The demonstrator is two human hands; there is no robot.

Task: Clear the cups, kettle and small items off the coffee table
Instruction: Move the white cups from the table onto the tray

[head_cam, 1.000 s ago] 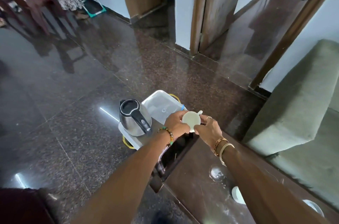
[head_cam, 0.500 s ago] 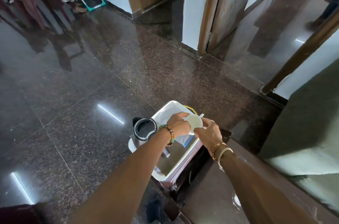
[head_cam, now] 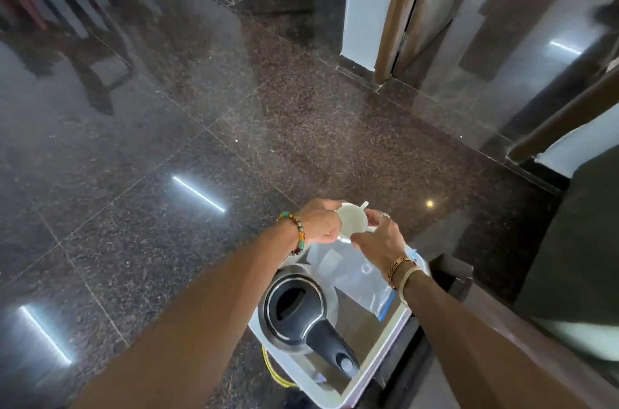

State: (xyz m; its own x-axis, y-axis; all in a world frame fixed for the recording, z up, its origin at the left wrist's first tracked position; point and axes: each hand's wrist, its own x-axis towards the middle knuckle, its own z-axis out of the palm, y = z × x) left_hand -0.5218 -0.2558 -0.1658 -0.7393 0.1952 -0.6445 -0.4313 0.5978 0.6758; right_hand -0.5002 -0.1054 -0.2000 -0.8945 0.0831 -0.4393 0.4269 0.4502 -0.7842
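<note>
Together both hands [head_cam: 350, 232] gripping white cup [head_cam: 351, 220] above bin's [head_cam: 378, 363] far edge, kettle [head_cam: 298, 311] inside, open floor [head_cam: 201, 140] beyond

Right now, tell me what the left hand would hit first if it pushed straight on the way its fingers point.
The left hand points rightward into the white cup it already grips; just beyond that is the right hand, also on the cup.

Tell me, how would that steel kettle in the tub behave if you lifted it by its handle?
The kettle probably stays rigid: its body looks like metal. It may hang nose-down, since the black handle sticks out to one side. Whether it holds water cannot be seen, so its weight is uncertain.
</note>
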